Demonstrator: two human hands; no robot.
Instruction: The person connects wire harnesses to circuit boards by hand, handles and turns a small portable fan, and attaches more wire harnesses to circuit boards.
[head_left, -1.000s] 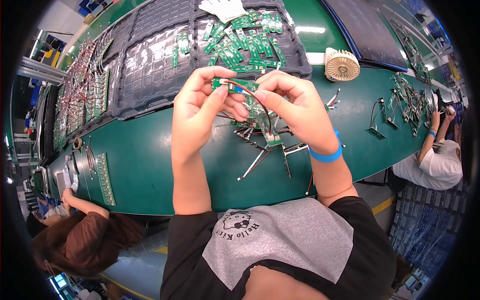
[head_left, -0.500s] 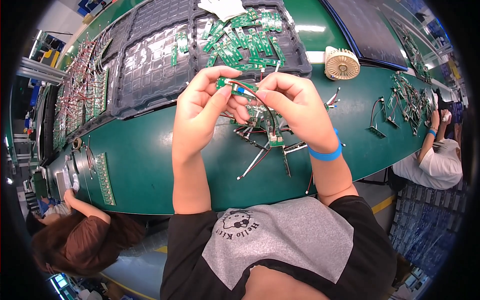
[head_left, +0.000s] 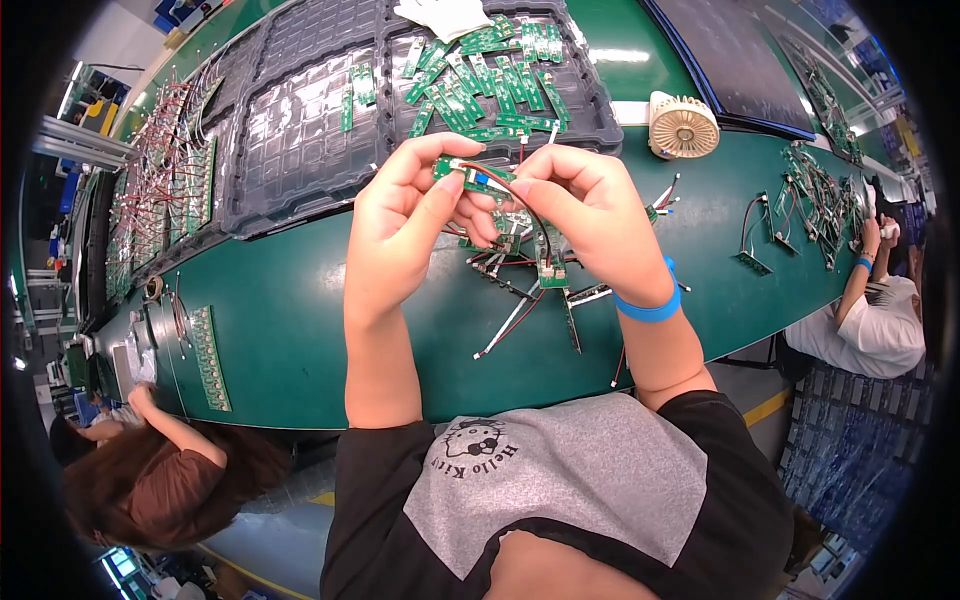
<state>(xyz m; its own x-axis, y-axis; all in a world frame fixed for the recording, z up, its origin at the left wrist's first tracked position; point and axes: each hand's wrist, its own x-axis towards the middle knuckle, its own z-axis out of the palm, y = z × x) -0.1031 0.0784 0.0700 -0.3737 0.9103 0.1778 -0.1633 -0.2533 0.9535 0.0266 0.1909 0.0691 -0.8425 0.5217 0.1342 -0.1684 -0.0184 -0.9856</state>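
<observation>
Fingers of left hand (head_left: 405,235) and right hand (head_left: 585,215) pinch a small green circuit board (head_left: 472,173).

The single head view looks steeply down from the person's head, close over the left hand (head_left: 405,235) and right hand (head_left: 590,225) raised above the green table (head_left: 290,320) (its straight edges bend near the rim), with seated co-workers visible at the far left and right borders.
</observation>
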